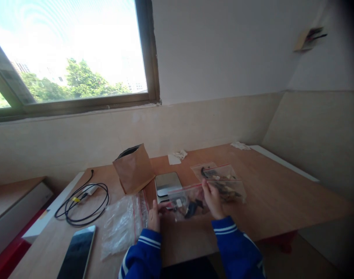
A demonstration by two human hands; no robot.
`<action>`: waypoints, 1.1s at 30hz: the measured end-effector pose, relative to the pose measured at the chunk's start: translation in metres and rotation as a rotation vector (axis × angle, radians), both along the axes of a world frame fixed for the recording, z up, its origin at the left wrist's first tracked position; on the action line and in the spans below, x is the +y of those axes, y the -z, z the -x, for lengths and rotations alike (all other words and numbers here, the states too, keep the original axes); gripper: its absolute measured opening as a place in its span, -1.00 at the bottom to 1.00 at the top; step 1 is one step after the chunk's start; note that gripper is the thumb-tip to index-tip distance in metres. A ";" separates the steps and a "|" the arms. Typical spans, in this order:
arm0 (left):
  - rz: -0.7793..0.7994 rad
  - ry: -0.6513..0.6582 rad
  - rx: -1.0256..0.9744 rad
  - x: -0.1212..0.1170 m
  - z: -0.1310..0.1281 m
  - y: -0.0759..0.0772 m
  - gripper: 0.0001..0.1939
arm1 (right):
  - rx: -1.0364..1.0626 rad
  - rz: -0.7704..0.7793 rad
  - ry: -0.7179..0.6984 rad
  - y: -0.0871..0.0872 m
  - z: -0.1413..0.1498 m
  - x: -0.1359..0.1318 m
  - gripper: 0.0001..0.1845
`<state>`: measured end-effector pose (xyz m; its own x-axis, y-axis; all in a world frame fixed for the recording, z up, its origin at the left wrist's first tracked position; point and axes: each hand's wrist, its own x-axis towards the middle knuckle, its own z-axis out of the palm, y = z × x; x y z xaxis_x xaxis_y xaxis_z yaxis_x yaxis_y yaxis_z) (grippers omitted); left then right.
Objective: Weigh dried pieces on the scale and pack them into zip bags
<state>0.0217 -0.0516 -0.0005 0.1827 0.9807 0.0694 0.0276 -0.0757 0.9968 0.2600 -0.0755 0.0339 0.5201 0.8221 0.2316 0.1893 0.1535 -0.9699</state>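
A clear zip bag [188,207] with a red seal line holds dark pieces and a small white label. My right hand [213,198] pinches its upper right part, raised over the table. My left hand [155,217] is at the bag's left end, thumb up and apart from the fingers, which point toward the bag; whether they touch it I cannot tell. Just behind the bag lies a small flat scale [167,183] with a silver top, its front partly hidden. Right of my right hand are more filled zip bags [227,190], overlapping and holding brownish, dried-looking pieces.
A brown paper bag [134,170] stands open behind the empty-looking plastic bags [119,224]. On the left of the wooden table [275,197] are a coiled black cable [67,211], a white adapter [90,189] and a phone [76,252]. Crumpled white paper [181,155] lies near the wall.
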 end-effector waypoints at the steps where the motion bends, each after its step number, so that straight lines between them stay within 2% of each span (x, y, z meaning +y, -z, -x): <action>1: -0.023 0.005 -0.015 -0.001 0.000 0.000 -0.17 | -0.065 -0.003 0.070 -0.006 -0.014 0.011 -0.32; 3: -0.063 0.007 -0.054 -0.003 -0.001 0.000 -0.27 | -0.153 0.028 0.143 -0.016 -0.038 0.039 -0.27; 5: -0.083 0.004 -0.080 -0.005 -0.002 0.000 -0.38 | -0.330 0.096 0.133 -0.021 -0.055 0.069 -0.22; 7: -0.078 0.024 -0.087 -0.006 -0.003 0.000 -0.40 | -0.385 0.126 0.128 -0.021 -0.063 0.093 -0.24; 9: -0.087 0.031 -0.078 -0.006 -0.003 0.001 -0.40 | -0.423 0.137 0.160 -0.016 -0.062 0.107 -0.31; 12: -0.146 -0.007 -0.024 -0.005 -0.001 0.003 -0.47 | -0.505 0.116 0.255 -0.003 -0.048 0.106 -0.34; 15: -0.191 -0.021 0.020 -0.004 0.000 0.006 -0.52 | -0.730 0.063 0.351 0.012 -0.026 0.089 -0.36; 17: -0.211 -0.028 0.036 -0.004 0.000 0.007 -0.56 | -0.904 0.043 0.315 0.021 -0.010 0.077 -0.43; 20: -0.277 -0.099 0.070 -0.006 0.001 0.003 -0.63 | -1.058 0.091 0.175 0.033 0.006 0.067 -0.55; 24: -0.461 -0.378 0.180 -0.011 0.009 -0.014 -0.70 | -1.135 0.223 0.111 0.048 0.008 0.072 -0.59; 26: -0.520 -0.578 0.241 -0.008 0.018 -0.027 -0.65 | -1.162 0.244 0.094 0.053 0.003 0.078 -0.59; 28: -0.554 -0.790 0.322 0.001 0.031 -0.040 -0.48 | -1.179 0.251 0.079 0.055 -0.002 0.084 -0.58; 30: -0.600 -0.897 0.447 0.018 0.046 -0.050 -0.22 | -1.179 0.260 0.065 0.055 -0.005 0.087 -0.58; 33: -0.565 -0.904 0.563 0.050 0.069 -0.052 0.08 | -1.150 0.278 0.037 0.052 -0.006 0.088 -0.57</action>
<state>-0.0472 -0.0011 0.0518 -0.4116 0.6269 0.6615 0.7163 -0.2262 0.6601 0.2660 0.0120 -0.0179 0.1473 0.9070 0.3945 0.9724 -0.0598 -0.2255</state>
